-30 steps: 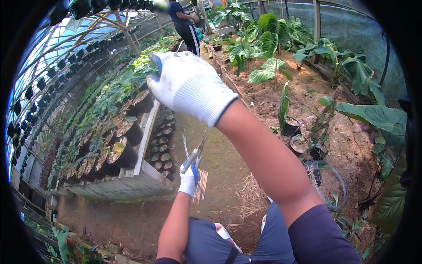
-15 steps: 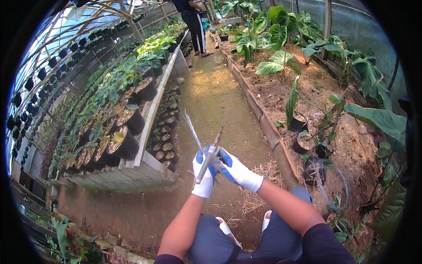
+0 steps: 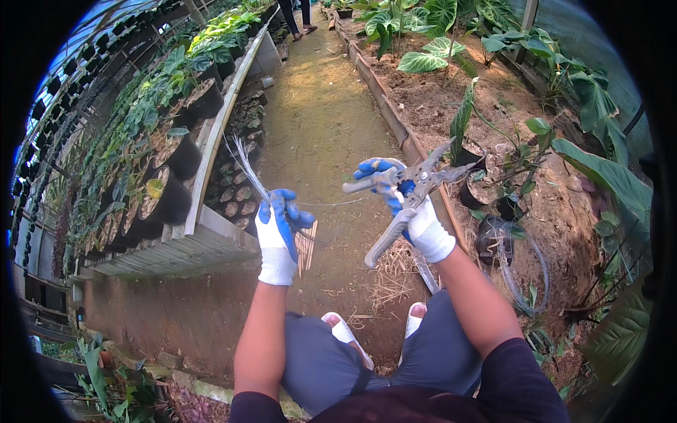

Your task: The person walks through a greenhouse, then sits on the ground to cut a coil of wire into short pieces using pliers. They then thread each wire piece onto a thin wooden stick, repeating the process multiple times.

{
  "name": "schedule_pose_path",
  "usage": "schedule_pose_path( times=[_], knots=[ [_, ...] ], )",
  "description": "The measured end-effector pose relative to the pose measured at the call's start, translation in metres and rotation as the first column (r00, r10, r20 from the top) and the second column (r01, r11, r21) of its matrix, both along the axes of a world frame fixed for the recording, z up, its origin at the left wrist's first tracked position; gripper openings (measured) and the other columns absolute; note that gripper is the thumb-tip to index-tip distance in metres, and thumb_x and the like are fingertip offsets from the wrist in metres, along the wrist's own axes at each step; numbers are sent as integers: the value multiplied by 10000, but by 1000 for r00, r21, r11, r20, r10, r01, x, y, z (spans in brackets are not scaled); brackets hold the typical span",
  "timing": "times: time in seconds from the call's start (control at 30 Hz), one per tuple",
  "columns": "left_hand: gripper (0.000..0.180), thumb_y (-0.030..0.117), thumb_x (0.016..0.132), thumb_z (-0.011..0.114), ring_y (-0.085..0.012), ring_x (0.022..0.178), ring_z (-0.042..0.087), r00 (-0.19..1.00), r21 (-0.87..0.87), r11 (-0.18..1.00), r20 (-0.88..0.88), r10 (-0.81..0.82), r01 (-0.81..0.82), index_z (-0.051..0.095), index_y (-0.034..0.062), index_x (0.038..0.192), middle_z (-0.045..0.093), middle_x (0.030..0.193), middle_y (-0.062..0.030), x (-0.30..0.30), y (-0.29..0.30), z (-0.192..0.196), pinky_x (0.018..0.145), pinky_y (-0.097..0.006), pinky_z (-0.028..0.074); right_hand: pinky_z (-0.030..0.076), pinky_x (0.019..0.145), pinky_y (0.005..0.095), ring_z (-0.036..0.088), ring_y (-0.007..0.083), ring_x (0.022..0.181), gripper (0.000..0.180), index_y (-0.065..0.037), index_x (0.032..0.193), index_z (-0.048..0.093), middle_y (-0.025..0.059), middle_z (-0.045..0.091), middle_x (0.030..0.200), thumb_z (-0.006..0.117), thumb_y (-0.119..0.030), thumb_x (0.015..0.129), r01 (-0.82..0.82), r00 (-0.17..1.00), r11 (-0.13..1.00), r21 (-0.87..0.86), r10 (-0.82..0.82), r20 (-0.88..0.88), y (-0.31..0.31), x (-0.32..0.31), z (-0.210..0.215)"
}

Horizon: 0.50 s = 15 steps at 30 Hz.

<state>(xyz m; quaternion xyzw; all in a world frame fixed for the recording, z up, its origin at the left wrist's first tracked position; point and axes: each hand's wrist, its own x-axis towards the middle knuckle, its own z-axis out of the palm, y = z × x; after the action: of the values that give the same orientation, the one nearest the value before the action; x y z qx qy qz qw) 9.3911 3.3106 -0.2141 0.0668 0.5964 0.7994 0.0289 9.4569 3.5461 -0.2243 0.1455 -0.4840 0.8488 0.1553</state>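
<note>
My left hand [image 3: 282,222], in a white glove with blue-coated fingers, is closed around a bundle of thin silvery wires [image 3: 247,166] that fans up and to the left. A single strand stretches from it to the right, toward my other hand. My right hand [image 3: 428,229], gloved the same way, grips grey-handled pliers [image 3: 423,178]. Their handles are spread, and the jaws stand apart, pointing up and right. A gap separates the two hands over the path, and the pliers touch no wire that I can make out.
Potted plants [image 3: 166,201] line a raised bench [image 3: 218,141] at left, with small pots [image 3: 233,208] beneath. A bordered soil bed [image 3: 437,92] holds leafy plants at right. Dry straw [image 3: 391,278] and thin sticks [image 3: 306,245] lie on the path [image 3: 331,134]. Another person's legs [image 3: 296,17] show far ahead.
My hands have drawn apart, the left moving left and the right moving right with the pliers. The pliers were closed and held between both hands; now they are spread. The view has tilted down.
</note>
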Motion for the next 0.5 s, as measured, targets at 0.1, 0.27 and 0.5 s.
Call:
schedule_pose_path(
  times=[0.1,0.27,0.5],
  knots=[
    [315,379,1086,563,-43,556,439,1000,-23,1000,3,-15,15,613,67,1092,539,747,29,-8,-18,1,463,-209,350,507,1050,374,665,240,1139,358,-30,1329,542,112,665,1233,662,-180,1027,180,983,973,143,-183,13,17,-1,-2],
    [303,419,1076,574,-21,513,395,998,-149,988,58,-21,30,630,122,1071,537,726,47,-5,-17,-2,428,-196,284,591,825,389,729,236,984,291,-25,1234,609,83,698,1050,655,-208,1013,157,887,817,554,-363,284,-5,3,-11],
    [335,427,1068,586,-24,528,376,961,-13,978,189,-202,208,626,94,1071,510,734,46,-1,-19,1,440,-192,295,578,830,468,706,410,944,281,-141,1169,739,166,751,1030,623,-286,959,98,928,294,951,-372,20,-33,10,4]
  ],
)
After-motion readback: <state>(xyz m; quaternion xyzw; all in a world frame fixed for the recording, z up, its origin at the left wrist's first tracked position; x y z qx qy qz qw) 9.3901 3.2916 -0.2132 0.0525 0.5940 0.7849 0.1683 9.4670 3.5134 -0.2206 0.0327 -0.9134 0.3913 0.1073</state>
